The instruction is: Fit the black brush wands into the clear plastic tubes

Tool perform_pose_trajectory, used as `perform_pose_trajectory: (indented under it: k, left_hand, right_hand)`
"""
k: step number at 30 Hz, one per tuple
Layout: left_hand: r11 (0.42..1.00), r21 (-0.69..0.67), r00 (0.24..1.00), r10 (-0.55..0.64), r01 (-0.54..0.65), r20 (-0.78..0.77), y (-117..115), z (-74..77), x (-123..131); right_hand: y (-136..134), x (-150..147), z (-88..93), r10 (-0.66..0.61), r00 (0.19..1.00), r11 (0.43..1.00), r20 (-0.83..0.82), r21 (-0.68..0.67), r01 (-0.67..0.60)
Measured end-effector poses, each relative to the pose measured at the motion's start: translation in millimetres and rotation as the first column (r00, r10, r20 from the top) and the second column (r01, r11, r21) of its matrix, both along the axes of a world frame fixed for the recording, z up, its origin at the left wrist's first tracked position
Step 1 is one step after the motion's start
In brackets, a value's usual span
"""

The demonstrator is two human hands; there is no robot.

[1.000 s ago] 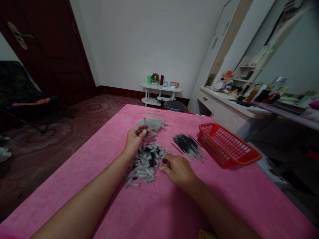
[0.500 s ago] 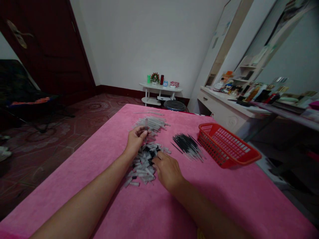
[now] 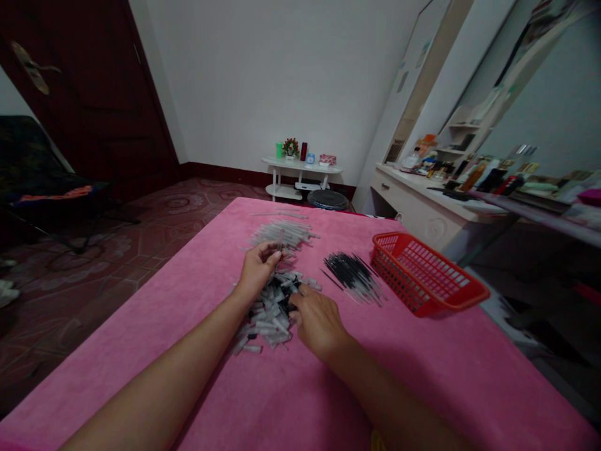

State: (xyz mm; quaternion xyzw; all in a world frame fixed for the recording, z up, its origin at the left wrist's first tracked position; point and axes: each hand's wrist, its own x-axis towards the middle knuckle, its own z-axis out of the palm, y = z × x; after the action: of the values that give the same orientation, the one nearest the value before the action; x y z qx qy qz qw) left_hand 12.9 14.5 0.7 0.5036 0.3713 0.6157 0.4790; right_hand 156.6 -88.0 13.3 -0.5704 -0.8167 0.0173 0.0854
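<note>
My left hand (image 3: 257,269) is pinched around a thin, translucent pen-like tube (image 3: 282,239), held above the heap and blurred in this view. The fingers of my right hand (image 3: 320,316) are closed at the right side of a heap of short clear and black pieces (image 3: 270,326) that look like caps. What they grip is hidden. Behind my left hand lies a pile of long pale sticks (image 3: 291,233). To the right of the heap is a bundle of slim black sticks with clear ends (image 3: 352,272).
A red plastic basket (image 3: 429,275) stands at the right on the pink cloth (image 3: 188,351) covering the table. Farther right is a dresser (image 3: 417,197) crowded with bottles. A small white stand (image 3: 300,165) is by the back wall, and a folding chair (image 3: 42,181) is at the left.
The tube in my left hand, upright before, now looks tilted and blurred. My right hand stays at the heap with little movement. The view has shifted slightly.
</note>
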Motion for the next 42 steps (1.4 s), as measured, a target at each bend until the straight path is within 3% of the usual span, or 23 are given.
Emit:
perform_pose_trajectory:
  k: [6, 9, 11, 14, 17, 20, 24, 31, 42]
  left_hand:
    - [0.997, 0.069, 0.996, -0.022, 0.028, -0.088, 3, -5.8, 0]
    - [0.993, 0.112, 0.986, -0.005, 0.024, -0.167, 4, -9.5, 0]
    - [0.989, 0.146, 0.969, 0.038, -0.002, -0.244, 4, -11.7, 0]
    - [0.971, 0.239, 0.897, 0.114, -0.009, -0.427, 0, -13.2, -1]
    - [0.926, 0.373, 0.758, 0.197, 0.065, -0.622, -6, -11.5, -2]
    - [0.875, 0.454, 0.633, 0.260, 0.165, -0.730, -12, -7.6, -2]
    - [0.836, 0.486, 0.551, 0.286, 0.256, -0.784, -18, -2.8, 0]
    - [0.802, 0.508, 0.492, 0.321, 0.313, -0.809, -21, -0.1, 1]
    - [0.786, 0.502, 0.451, 0.324, 0.361, -0.831, -21, 0.7, 2]
  right_hand:
    - [-1, 6, -6.8, -0.011, 0.998, 1.000, -0.069, 0.027, 0.012]
    - [6, 16, -13.9, -0.061, 0.959, 0.998, -0.276, 0.008, 0.066]
    - [14, 25, -16.6, -0.107, 0.838, 0.994, -0.536, -0.054, 0.092]
    - [26, 41, -14.2, -0.174, 0.480, 0.985, -0.860, -0.149, 0.089]
    - [32, 53, -6.4, -0.227, 0.228, 0.972, -0.947, -0.206, 0.114]
    - [31, 59, 0.6, -0.260, 0.120, 0.963, -0.958, -0.250, 0.097]
    - [29, 58, 4.3, -0.250, 0.124, 0.968, -0.960, -0.244, 0.062]
    - [28, 56, 3.3, -0.192, 0.244, 0.981, -0.951, -0.183, 0.059]
    - [27, 52, 7.7, -0.242, 0.133, 0.970, -0.961, -0.239, 0.039]
